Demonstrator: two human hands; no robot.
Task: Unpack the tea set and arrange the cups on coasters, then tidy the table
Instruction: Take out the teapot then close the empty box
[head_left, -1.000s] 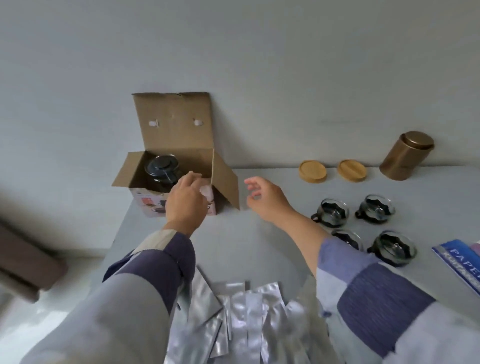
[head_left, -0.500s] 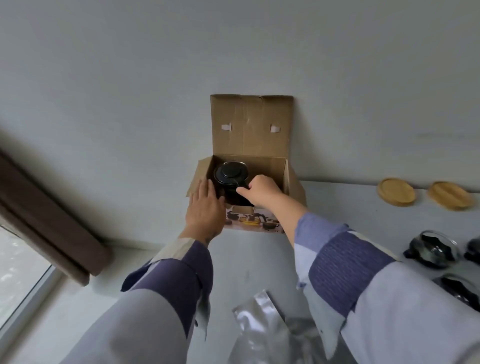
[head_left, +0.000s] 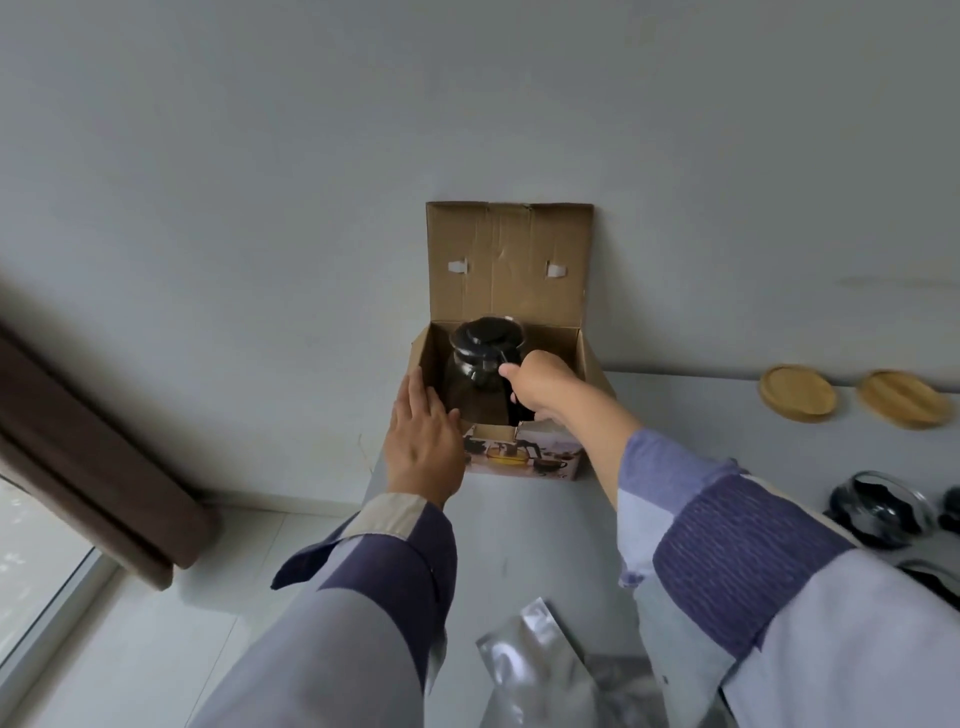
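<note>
Plain pale grey wall (head_left: 260, 156) filled the far side, unmarked bar a faint smudge at right. Grey table (head_left: 524, 525) butted against it. Left of the table, a light floor (head_left: 156, 649). Brown curtain (head_left: 88, 457) hung diagonally at far left, over a window (head_left: 36, 561) letting in daylight at the lower-left corner.

Cups (head_left: 878, 512) cut off — teapot (head_left: 480, 374) base hidden.

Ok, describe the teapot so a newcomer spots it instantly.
Find the open cardboard box against the wall at the table's far left corner. The teapot rises from it, right hand on its handle: dark glass, black lid, unlike the low cups at right.
</note>
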